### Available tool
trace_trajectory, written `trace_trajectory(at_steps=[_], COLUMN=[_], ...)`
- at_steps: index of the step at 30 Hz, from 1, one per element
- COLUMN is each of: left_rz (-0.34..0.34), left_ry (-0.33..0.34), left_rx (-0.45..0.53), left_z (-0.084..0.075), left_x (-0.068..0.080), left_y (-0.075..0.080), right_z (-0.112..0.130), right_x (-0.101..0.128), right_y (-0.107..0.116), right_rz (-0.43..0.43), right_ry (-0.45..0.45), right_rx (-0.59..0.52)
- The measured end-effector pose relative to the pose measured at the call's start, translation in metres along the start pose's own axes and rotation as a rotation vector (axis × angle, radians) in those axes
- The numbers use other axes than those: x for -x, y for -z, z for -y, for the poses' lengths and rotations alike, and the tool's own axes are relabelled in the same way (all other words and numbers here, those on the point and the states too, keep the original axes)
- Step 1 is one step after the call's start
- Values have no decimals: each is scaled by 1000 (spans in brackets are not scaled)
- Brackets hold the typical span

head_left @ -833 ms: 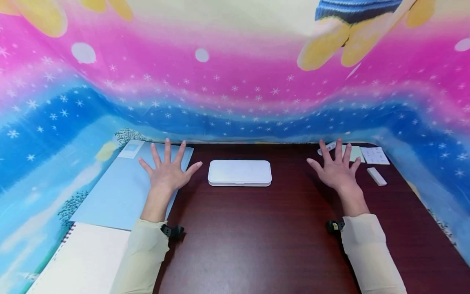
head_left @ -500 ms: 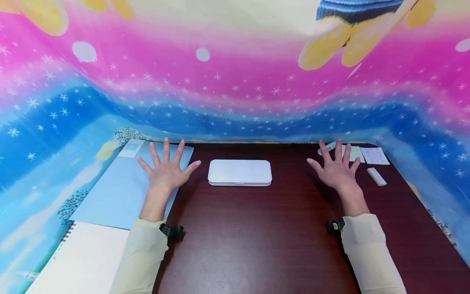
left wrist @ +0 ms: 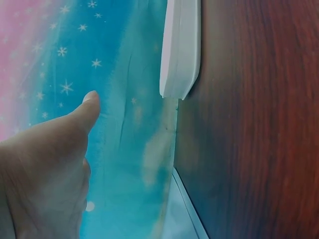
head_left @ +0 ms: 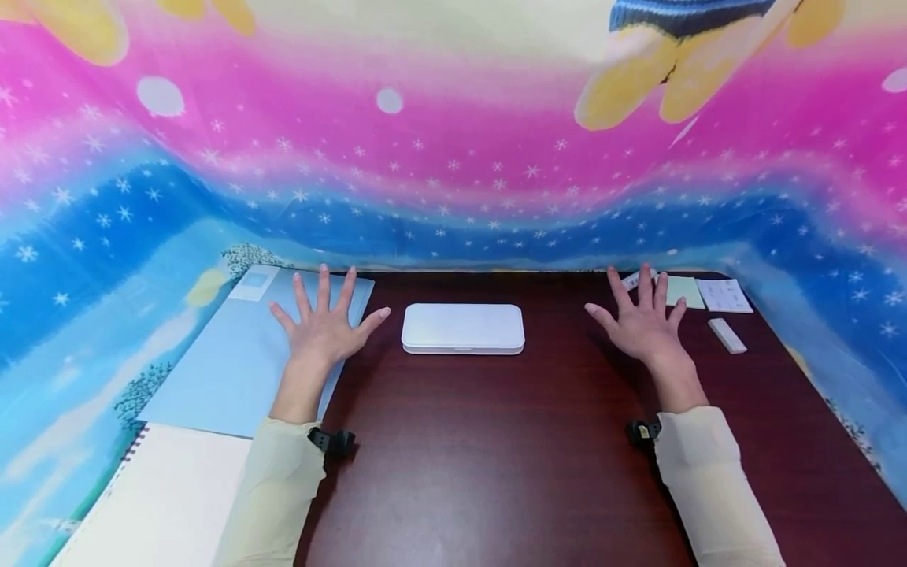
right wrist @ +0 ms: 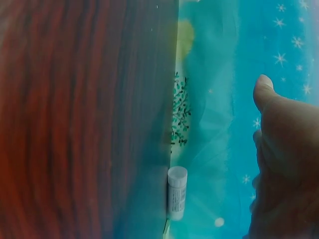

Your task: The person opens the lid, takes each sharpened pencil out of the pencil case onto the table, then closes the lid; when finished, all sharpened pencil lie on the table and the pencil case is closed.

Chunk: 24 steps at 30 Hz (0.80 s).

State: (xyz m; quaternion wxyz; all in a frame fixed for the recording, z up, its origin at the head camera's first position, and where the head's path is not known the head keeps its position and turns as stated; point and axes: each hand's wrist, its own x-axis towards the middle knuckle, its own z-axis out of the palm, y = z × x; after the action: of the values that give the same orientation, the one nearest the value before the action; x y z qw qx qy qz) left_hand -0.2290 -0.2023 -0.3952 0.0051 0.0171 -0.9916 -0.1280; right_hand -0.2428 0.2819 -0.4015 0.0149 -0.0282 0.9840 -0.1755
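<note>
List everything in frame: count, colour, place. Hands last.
Flat white rectangular plastic case: 1, white, table centre, between the hands.
Light blue paper folder: 1, pale blue, table's left side, under the left hand.
Spiral-bound notebook with cream pages: 1, cream, near-left corner.
Small white cylindrical tube: 1, white, far edge by the right hand.
Pale green sticky note: 1, green, far right.
White printed card: 1, white, right of the note.
Small white rectangular block: 1, white, right side.
Dark wooden table: 1, reddish brown.
Starry fabric backdrop: 1, pink and blue, around the table.
Left hand: fingers spread, on the folder.
Right hand: fingers spread, on the table.
</note>
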Motion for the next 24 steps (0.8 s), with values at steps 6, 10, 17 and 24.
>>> trace_trajectory(at_steps=[6,10,17,24], left_rz=[-14,30,40,82], left_ry=[-35,-65,-140,-161], left_rx=[-1,-15,-24,5], left_z=[-4,-10,-25,-31], left_x=[-6,-8,-15,-20], left_y=[0,-5,-13,-27], right_z=[20,35,60,80], right_x=[-6,-10,-20,-23], right_y=[-4,-13,-24,-35], right_rz=[1,18,46,147], right_ry=[75,146,265,323], right_rx=[1,34,37,65])
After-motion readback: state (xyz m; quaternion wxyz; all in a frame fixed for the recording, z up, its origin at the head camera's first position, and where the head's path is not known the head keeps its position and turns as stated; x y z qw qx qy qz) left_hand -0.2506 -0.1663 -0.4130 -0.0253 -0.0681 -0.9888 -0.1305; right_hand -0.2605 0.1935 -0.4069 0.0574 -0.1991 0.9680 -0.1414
